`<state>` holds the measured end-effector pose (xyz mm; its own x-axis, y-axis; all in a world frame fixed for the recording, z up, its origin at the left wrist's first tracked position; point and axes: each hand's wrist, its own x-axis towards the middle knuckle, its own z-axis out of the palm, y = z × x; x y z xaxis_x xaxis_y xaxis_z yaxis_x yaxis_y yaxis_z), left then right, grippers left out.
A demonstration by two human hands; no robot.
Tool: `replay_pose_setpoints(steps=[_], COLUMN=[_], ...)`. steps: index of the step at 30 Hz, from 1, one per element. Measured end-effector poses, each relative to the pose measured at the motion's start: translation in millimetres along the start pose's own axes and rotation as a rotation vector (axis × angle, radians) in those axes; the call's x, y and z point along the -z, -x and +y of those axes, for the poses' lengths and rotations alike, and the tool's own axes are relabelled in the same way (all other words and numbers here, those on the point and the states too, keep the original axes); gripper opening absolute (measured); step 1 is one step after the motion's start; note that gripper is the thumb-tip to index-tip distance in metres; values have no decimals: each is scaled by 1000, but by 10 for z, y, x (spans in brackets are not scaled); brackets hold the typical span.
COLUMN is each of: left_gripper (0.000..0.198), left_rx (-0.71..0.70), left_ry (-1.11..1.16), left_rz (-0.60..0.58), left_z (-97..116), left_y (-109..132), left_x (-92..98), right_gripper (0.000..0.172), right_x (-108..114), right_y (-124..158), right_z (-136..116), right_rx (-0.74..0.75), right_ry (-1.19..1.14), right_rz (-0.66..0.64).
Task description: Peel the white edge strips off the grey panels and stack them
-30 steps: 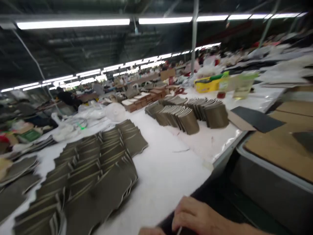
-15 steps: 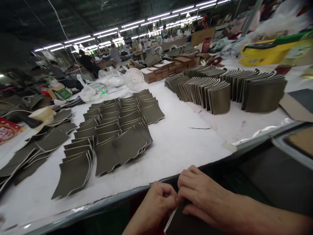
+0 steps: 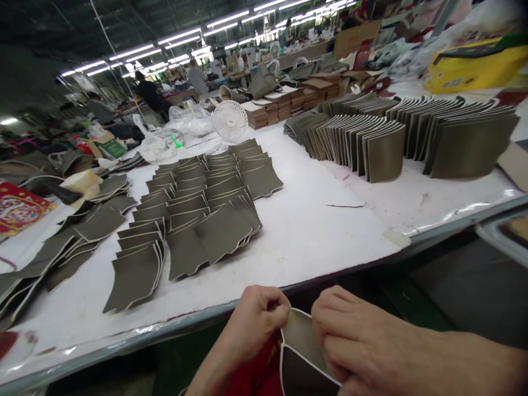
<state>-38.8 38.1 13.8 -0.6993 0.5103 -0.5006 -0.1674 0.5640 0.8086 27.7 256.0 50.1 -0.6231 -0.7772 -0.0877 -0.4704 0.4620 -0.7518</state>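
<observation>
My left hand [image 3: 259,320] is closed in a pinch on the upper corner of a dark olive, leather-like panel [image 3: 303,369] with pale edges, just in front of the table edge. On the panel's right side, my right hand [image 3: 358,335] has its fingers curled over it, hiding part of it. Two faces show between my hands, a lighter one behind a darker one, meeting near the left hand; whether they are one folded piece or two, I cannot tell. Overlapping rows of similar panels [image 3: 223,231] lie on the white table [image 3: 305,242] beyond my hands.
Curved olive panels [image 3: 385,154] stand in dense rows at the right. More flat pieces [image 3: 99,223] lie at the left, near a red printed packet [image 3: 25,206]. Behind are a white fan [image 3: 230,120], brown stacks [image 3: 284,107] and a yellow box [image 3: 474,69]. People sit farther back.
My hands have moved apart, and the panel between them has opened out, showing its lighter face. The right hand has shifted right and down. The camera view has shifted slightly.
</observation>
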Motion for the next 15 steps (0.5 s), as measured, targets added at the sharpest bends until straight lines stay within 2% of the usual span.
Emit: replay_pose_setpoints(steps=[3, 6, 9, 11, 15], left_gripper=[15, 23, 39, 45, 23], left_rx=[-37, -66, -34, -23, 7], left_ry=[33, 150, 239, 188, -37], left_rz=[-165, -288, -230, -189, -153], left_z=[68, -53, -249, -328, -352], left_y=[35, 45, 122, 222, 398], left_x=[57, -1, -53, -54, -61], right_gripper=[12, 10, 14, 15, 11], right_x=[57, -92, -353, -497, -598], right_y=[-35, -111, -127, -103, -86], right_z=[-73, 3, 148, 232, 315], right_rx=[-12, -92, -196, -246, -262], right_ry=[-100, -156, -225, -272, -274], right_rz=[39, 58, 80, 101, 96])
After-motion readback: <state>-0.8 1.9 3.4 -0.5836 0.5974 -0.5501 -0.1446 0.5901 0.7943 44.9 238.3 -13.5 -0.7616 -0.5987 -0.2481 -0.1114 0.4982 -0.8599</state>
